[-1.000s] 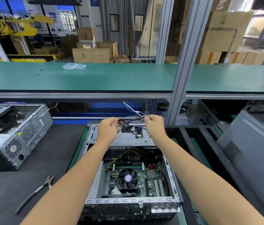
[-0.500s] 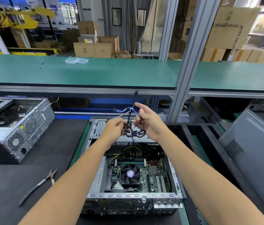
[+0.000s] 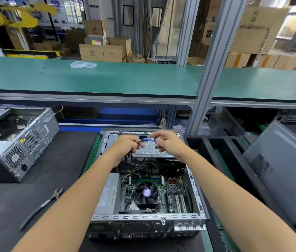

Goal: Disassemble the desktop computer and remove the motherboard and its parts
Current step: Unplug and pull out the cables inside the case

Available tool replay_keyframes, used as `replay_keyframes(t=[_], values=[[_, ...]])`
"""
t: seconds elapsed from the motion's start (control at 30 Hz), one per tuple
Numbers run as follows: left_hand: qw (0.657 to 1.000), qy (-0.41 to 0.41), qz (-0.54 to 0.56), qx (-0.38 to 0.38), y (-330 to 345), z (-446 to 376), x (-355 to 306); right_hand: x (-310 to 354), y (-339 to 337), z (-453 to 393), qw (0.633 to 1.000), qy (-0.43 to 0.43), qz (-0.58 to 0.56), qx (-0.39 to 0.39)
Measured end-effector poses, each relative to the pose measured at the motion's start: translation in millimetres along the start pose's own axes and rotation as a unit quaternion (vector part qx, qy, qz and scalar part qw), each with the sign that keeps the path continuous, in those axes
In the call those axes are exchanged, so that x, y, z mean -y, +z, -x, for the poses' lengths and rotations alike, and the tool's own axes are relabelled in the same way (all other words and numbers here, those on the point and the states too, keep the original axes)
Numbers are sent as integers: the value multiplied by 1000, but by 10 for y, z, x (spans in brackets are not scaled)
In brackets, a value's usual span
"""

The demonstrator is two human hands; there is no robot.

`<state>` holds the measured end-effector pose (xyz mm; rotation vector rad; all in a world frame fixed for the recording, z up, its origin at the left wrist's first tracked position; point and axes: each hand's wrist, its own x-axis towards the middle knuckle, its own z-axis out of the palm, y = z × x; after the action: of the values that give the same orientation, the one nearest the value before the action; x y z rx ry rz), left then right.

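Observation:
An open desktop computer case [image 3: 196,195] lies in front of me, its green motherboard [image 3: 175,199] exposed with a black CPU fan [image 3: 146,192] in the middle. Both hands hover over the silver drive cage [image 3: 149,149] at the case's far end. My left hand [image 3: 127,145] grips a bundle of black cables [image 3: 140,142] that trails down into the case. My right hand [image 3: 167,140] pinches a blue cable [image 3: 148,140] that runs across to the left hand.
A second open computer case [image 3: 18,142] stands at the left on the black mat. Side cutters [image 3: 43,206] lie on the mat left of my arm. A grey side panel [image 3: 285,170] leans at the right. A green shelf [image 3: 89,79] holds a clear plastic tray [image 3: 83,64].
Both hands came down from in front of the shelf edge to just above the drive cage. The cable loops that hung between them are now drawn tight, with the blue cable stretched hand to hand.

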<state>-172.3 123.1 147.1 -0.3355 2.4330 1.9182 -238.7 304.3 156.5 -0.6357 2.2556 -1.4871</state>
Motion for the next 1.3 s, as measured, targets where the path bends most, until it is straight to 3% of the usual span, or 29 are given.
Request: replay_keyframes(t=[0.2,0.3,0.5,0.6,0.7,0.8,1.07,1.3], values=[[993,48,64,88,106,3,14,249,206,-86,983,73,-170,-9],[988,67,72,119,136,10,-73,328,282,-100,986,63,-156,-16],[988,87,-22,127,49,71,-78,314,385,-44,980,61,-190,-24],[980,115,-131,94,82,126,-49,291,478,4,983,41,-171,-43],[987,136,-47,73,58,242,-10,283,514,58,986,18,-159,-52],[994,104,43,-16,-32,295,1,256,570,87,987,24,-154,-30],[989,59,95,-98,-242,473,182,245,1062,76,970,47,-237,27],[989,35,60,-133,-579,458,511,332,1385,63,959,101,-263,42]])
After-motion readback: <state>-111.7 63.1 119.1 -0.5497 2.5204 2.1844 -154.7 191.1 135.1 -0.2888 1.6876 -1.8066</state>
